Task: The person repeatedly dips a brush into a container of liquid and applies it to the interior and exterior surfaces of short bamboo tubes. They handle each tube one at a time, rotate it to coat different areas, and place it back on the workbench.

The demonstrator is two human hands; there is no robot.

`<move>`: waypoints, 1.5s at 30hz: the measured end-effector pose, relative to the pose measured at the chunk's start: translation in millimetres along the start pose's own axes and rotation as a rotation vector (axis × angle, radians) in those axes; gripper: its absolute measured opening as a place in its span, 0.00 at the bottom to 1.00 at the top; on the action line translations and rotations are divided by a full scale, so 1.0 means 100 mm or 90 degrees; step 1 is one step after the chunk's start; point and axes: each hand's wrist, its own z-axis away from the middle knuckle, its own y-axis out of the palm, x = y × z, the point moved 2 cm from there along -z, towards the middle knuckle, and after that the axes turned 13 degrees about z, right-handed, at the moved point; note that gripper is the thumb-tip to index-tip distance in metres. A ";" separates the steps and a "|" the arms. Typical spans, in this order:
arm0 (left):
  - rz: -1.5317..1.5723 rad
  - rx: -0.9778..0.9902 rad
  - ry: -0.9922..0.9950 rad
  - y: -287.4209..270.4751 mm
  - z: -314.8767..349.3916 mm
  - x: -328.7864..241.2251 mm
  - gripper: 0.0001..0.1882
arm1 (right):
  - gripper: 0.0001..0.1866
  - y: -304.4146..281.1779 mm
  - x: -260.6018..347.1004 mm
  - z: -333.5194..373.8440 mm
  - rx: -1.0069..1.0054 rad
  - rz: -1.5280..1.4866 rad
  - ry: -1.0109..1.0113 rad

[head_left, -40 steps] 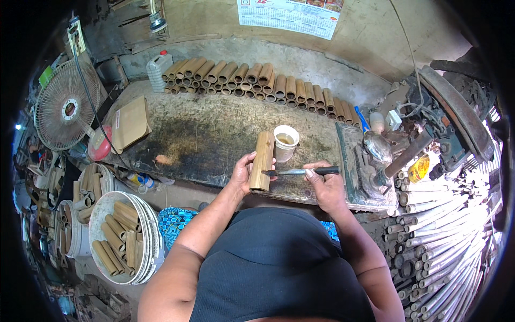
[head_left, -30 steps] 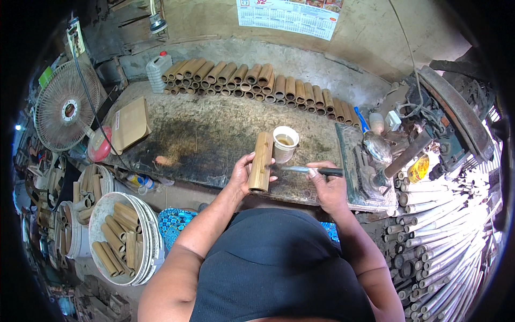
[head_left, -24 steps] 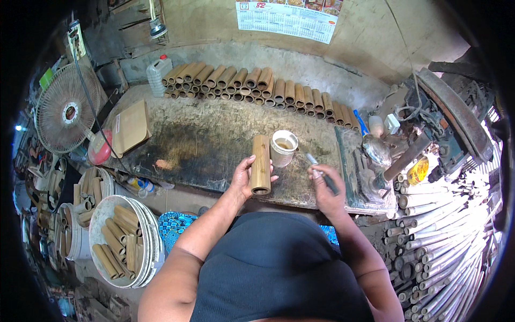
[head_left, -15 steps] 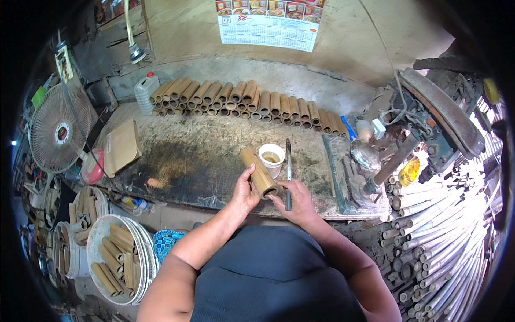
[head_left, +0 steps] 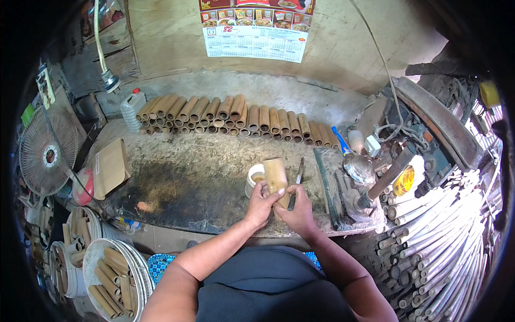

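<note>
A short bamboo tube [head_left: 275,174] is tilted up above the bench's front edge, gripped by my left hand [head_left: 261,204] with the thumb along its side. My right hand [head_left: 298,212] closes round a slim, dark-handled tool [head_left: 300,170] that points away from me; whether it is a knife or a brush I cannot make out. My right thumb and fingers also meet the tube's lower end. Just behind the left hand stands a small white cup [head_left: 252,185] with brownish contents, partly hidden by the tube.
Stacked bamboo tubes [head_left: 214,115] line the back of the bench [head_left: 177,155], beside a plastic jug [head_left: 132,110]. A fan [head_left: 49,155] and brown envelope [head_left: 111,167] are left. Buckets [head_left: 140,284] of tubes stand lower left; long bamboo poles [head_left: 445,241] lie right.
The tube has swung up, so its open end no longer faces me. My right hand and its tool have shifted right of the cup, the tool now slanting. The whole view has shifted slightly.
</note>
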 end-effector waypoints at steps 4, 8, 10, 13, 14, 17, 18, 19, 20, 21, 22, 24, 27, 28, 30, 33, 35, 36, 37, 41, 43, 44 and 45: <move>-0.078 0.115 0.051 0.06 -0.10 -0.04 0.33 | 0.30 -0.08 -0.21 -0.26 -0.081 -0.029 0.006; -0.671 0.018 0.350 -0.61 -0.08 -0.39 0.32 | 0.30 -0.10 -0.81 -0.97 -0.109 0.018 0.095; -0.864 -0.017 0.355 -1.06 0.03 -0.49 0.29 | 0.30 -0.02 -1.23 -1.40 -0.100 0.074 0.163; -0.988 -0.037 0.277 -1.59 0.26 -0.50 0.31 | 0.32 0.17 -1.92 -2.00 -0.072 0.148 0.241; -0.998 -0.015 0.325 -1.65 0.25 -0.46 0.31 | 0.32 0.23 -2.12 -2.20 -0.074 0.182 0.245; -1.042 0.039 0.279 -1.73 0.25 -0.37 0.31 | 0.33 0.38 -2.68 -2.74 -0.042 0.256 0.304; -1.047 0.043 0.259 -1.72 0.24 -0.36 0.31 | 0.33 0.43 -2.83 -2.89 -0.028 0.285 0.342; -1.059 0.042 0.243 -1.71 0.22 -0.36 0.31 | 0.32 0.48 -2.96 -3.03 -0.008 0.290 0.365; -1.072 0.039 0.229 -1.70 0.20 -0.37 0.31 | 0.32 0.53 -3.06 -3.18 -0.040 0.287 0.340; -1.089 0.062 0.224 -1.69 0.18 -0.38 0.31 | 0.32 0.57 -3.14 -3.31 -0.072 0.290 0.320; -1.095 0.064 0.218 -1.69 0.16 -0.39 0.31 | 0.32 0.62 -3.23 -3.41 -0.094 0.298 0.313; -1.112 0.071 0.187 -1.69 0.17 -0.38 0.31 | 0.33 0.73 -3.37 -3.58 -0.046 0.326 0.302; -1.112 0.073 0.187 -1.70 0.18 -0.37 0.30 | 0.30 0.89 -3.57 -3.65 0.095 0.348 0.343; -1.115 0.073 0.187 -1.70 0.17 -0.36 0.30 | 0.29 0.92 -3.59 -3.67 0.066 0.349 0.307; -1.111 0.072 0.197 -1.69 0.16 -0.37 0.29 | 0.25 0.92 -3.62 -3.64 0.022 0.365 0.278; -1.106 0.075 0.206 -1.64 0.15 -0.39 0.28 | 0.14 0.80 -3.50 -3.50 -0.174 0.289 0.229; -1.107 0.071 0.205 -1.63 0.16 -0.39 0.27 | 0.11 0.71 -3.31 -3.30 -0.243 0.208 0.171; -1.107 0.060 0.204 -1.64 0.17 -0.39 0.27 | 0.11 0.65 -3.18 -3.17 -0.277 0.181 0.140; -1.113 0.047 0.203 -1.65 0.18 -0.38 0.26 | 0.11 0.59 -3.02 -3.03 -0.306 0.110 0.090; -1.087 0.059 0.300 -1.75 0.20 -0.31 0.20 | 0.17 0.40 -2.19 -2.26 -0.254 0.122 0.009; -1.015 0.080 0.467 -1.78 0.23 -0.34 0.11 | 0.18 0.27 -1.75 -1.86 -0.261 0.180 -0.075; -0.994 0.086 0.498 -1.80 0.25 -0.36 0.08 | 0.19 0.21 -1.59 -1.66 -0.244 0.156 -0.073; -0.999 0.055 0.473 -1.79 0.24 -0.37 0.08 | 0.19 0.12 -1.44 -1.53 -0.221 0.147 -0.120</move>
